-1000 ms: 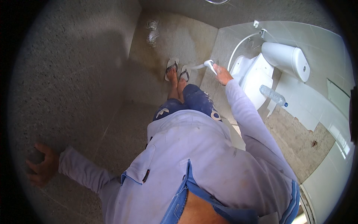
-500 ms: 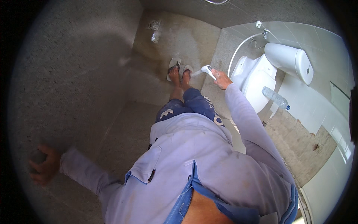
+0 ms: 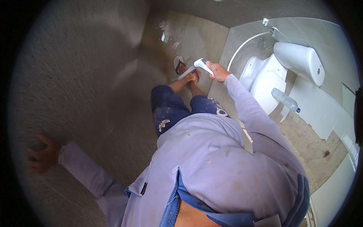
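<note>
One white sprayer (image 3: 204, 66) was held in the right hand (image 3: 219, 72).
Its long axis ran up-left from that hand, the water jet (image 3: 186, 73) angled toward a lower leg (image 3: 177, 87); the left hand (image 3: 44, 155), fingers spread, was well apart, at the grey wall (image 3: 75, 94).

A clear, blue-capped bottle (image 3: 285, 100) is resting on a white toilet (image 3: 264, 85), pale wall tiles (image 3: 312, 32) are rising behind the toilet, and a round floor drain (image 3: 160, 24) is lying well left of the toilet

This is a bathroom, shown by its white toilet (image 3: 267, 87), floor drain (image 3: 160, 24) and handheld sprayer (image 3: 203, 65).
</note>
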The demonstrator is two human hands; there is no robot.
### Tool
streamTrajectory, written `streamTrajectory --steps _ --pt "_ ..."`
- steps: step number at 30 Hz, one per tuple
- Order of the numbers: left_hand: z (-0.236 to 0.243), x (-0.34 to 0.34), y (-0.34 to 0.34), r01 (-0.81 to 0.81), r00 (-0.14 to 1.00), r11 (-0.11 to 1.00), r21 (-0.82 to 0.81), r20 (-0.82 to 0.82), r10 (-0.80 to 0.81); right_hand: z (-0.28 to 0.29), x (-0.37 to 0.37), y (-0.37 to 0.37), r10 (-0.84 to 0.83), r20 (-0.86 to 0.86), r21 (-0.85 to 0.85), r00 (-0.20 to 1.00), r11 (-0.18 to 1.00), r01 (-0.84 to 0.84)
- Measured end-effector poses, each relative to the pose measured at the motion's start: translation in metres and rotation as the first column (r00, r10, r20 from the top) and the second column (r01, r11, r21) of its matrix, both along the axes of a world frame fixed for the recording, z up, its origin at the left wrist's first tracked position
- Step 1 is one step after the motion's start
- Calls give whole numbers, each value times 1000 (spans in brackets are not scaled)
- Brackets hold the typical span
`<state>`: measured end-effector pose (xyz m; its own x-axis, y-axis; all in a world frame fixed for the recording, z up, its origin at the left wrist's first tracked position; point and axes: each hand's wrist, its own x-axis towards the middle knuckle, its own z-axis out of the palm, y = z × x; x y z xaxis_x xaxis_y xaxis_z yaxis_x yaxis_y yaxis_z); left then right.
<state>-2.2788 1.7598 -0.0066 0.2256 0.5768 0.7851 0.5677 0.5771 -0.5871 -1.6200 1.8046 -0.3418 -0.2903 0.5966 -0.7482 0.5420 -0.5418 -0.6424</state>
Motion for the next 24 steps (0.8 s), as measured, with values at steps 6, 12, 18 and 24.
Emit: streamTrajectory --steps 6,12,18,24 --pt "6 9 3 -354 934 935 -14 35 355 12 3 2 36 -77 59 996 998 -31" --pt "12 49 27 -403 914 915 -20 48 404 18 -6 -5 158 -35 114 987 982 -153" --pt "-4 -1 11 -7 997 997 80 75 1 -24 6 -25 -1 118 263 993 964 -31" --pt "-14 -4 -7 -61 946 992 111 324 22 -11 5 8 59 119 51 991 997 -65"
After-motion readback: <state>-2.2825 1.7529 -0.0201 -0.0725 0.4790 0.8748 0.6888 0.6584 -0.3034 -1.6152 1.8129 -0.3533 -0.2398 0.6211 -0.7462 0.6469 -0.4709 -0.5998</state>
